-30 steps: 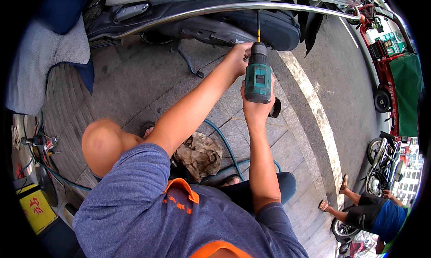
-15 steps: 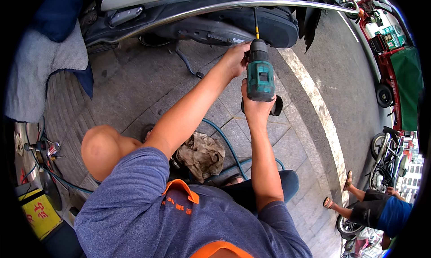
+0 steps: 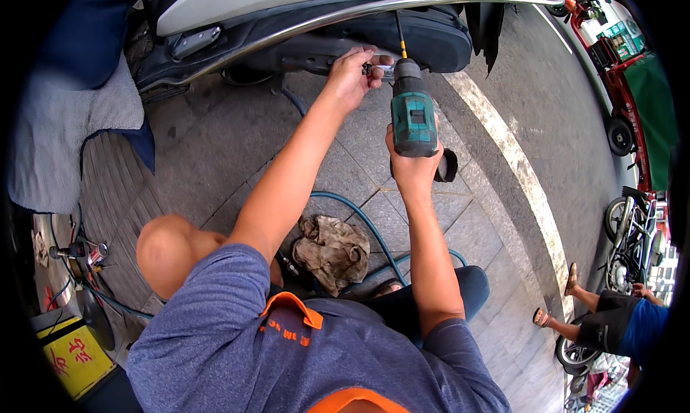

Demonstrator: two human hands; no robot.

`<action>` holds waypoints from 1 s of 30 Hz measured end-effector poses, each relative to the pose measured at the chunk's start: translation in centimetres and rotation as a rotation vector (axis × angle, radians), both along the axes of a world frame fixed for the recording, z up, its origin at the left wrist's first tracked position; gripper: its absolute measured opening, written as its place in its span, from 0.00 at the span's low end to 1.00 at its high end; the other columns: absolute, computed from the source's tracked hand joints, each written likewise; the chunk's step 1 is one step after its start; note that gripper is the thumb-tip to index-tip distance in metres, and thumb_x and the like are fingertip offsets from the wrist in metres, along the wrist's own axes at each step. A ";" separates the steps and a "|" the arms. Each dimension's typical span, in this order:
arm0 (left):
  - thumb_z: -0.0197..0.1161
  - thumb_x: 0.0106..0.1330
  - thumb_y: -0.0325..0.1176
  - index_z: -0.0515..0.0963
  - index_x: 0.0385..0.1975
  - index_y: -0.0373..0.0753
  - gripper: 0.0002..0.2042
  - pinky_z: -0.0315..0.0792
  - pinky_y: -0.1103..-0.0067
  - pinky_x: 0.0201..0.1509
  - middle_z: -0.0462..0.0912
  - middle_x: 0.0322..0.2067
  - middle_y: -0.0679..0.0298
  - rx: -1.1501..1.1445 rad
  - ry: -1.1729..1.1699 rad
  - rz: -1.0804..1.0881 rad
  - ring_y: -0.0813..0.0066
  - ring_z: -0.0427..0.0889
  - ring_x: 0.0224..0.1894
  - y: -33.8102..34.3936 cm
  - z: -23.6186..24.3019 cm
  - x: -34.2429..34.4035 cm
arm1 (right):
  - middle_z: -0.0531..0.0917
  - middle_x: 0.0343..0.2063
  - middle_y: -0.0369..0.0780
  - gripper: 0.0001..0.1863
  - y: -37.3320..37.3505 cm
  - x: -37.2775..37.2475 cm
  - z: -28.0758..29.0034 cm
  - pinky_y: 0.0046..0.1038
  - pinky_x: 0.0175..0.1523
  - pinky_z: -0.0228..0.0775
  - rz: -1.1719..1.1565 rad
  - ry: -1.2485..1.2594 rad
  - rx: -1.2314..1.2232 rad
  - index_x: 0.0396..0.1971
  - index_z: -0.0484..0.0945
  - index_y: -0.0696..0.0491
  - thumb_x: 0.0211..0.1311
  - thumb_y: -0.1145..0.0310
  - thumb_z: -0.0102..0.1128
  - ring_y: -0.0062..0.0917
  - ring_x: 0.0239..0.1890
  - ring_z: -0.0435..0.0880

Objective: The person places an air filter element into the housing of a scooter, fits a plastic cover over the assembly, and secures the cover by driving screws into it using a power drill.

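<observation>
My right hand (image 3: 413, 170) is wrapped round the grip of a teal and black cordless drill (image 3: 415, 118). From its chuck a long thin bit (image 3: 401, 35) with a yellow band points away from me, its tip against or just below the dark lower side cover (image 3: 431, 43) of a scooter. To the left of the chuck, my left hand (image 3: 348, 81) is raised with curled fingers pinched together. Something small and dark shows between the fingertips, too small to name.
A chrome rail (image 3: 345, 12) runs across the scooter's side. On the paving lie a dirty brown rag (image 3: 330, 253) and a blue hose (image 3: 359, 215). A grey towel (image 3: 79, 132) hangs at left. Rightward are a person (image 3: 618, 327), a parked motorcycle (image 3: 622, 248) and a red vehicle (image 3: 636, 118).
My left hand has left the drill's chuck and moved left, fingers now pinched. The drill has shifted slightly left and stays in my right hand.
</observation>
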State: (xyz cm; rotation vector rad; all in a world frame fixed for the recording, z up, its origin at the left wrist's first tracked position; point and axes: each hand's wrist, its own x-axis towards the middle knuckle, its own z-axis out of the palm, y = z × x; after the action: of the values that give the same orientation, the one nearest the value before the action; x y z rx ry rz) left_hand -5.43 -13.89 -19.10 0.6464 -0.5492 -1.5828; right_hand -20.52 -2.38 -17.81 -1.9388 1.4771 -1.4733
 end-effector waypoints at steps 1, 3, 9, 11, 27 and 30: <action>0.51 0.70 0.32 0.71 0.48 0.36 0.11 0.68 0.80 0.28 0.81 0.34 0.56 -0.001 -0.002 -0.004 0.79 0.72 0.27 -0.1 0.0 0.1 | 0.83 0.37 0.48 0.30 0.0 0.0 0.1 0.35 0.44 0.75 -0.004 -0.002 -0.001 0.52 0.72 0.58 0.42 0.77 0.68 0.44 0.40 0.84; 0.54 0.70 0.34 0.73 0.42 0.37 0.08 0.67 0.82 0.28 0.82 0.35 0.57 -0.018 0.004 -0.025 0.81 0.71 0.26 -0.5 -0.1 0.3 | 0.83 0.40 0.49 0.30 0.0 0.0 0.4 0.34 0.45 0.75 -0.025 -0.020 -0.024 0.52 0.72 0.58 0.44 0.76 0.67 0.44 0.41 0.84; 0.57 0.70 0.33 0.76 0.38 0.38 0.06 0.65 0.84 0.26 0.79 0.34 0.63 -0.006 0.184 -0.039 0.83 0.69 0.25 -1.3 -0.4 0.9 | 0.82 0.42 0.50 0.30 0.1 -0.2 1.0 0.33 0.47 0.75 -0.009 0.041 -0.024 0.54 0.72 0.59 0.45 0.76 0.67 0.43 0.43 0.84; 0.57 0.70 0.33 0.76 0.41 0.36 0.08 0.65 0.84 0.26 0.78 0.33 0.64 -0.004 0.252 -0.066 0.82 0.69 0.25 -1.7 -0.2 0.9 | 0.82 0.43 0.50 0.30 1.1 -0.1 1.4 0.33 0.47 0.75 -0.002 0.037 -0.016 0.54 0.72 0.59 0.46 0.75 0.67 0.43 0.43 0.84; 0.56 0.70 0.38 0.76 0.35 0.37 0.10 0.66 0.82 0.29 0.76 0.27 0.64 0.116 0.605 -0.099 0.74 0.70 0.27 -3.0 -2.4 1.7 | 0.83 0.33 0.43 0.28 4.9 -2.5 -1.1 0.27 0.42 0.75 0.165 -0.025 0.233 0.49 0.73 0.57 0.43 0.75 0.69 0.33 0.34 0.85; 0.55 0.70 0.39 0.76 0.35 0.38 0.11 0.66 0.81 0.30 0.76 0.27 0.64 0.121 0.578 -0.103 0.74 0.70 0.27 -2.9 -2.3 1.7 | 0.84 0.31 0.43 0.26 4.9 -2.5 -0.9 0.27 0.41 0.75 0.154 -0.036 0.250 0.48 0.74 0.57 0.43 0.74 0.69 0.33 0.32 0.85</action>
State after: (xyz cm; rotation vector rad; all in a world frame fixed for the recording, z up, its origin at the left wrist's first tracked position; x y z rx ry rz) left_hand -3.72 -16.76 -21.36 0.2250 -0.0558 -1.8099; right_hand -22.97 2.54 -18.75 -1.8206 1.3876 -1.1897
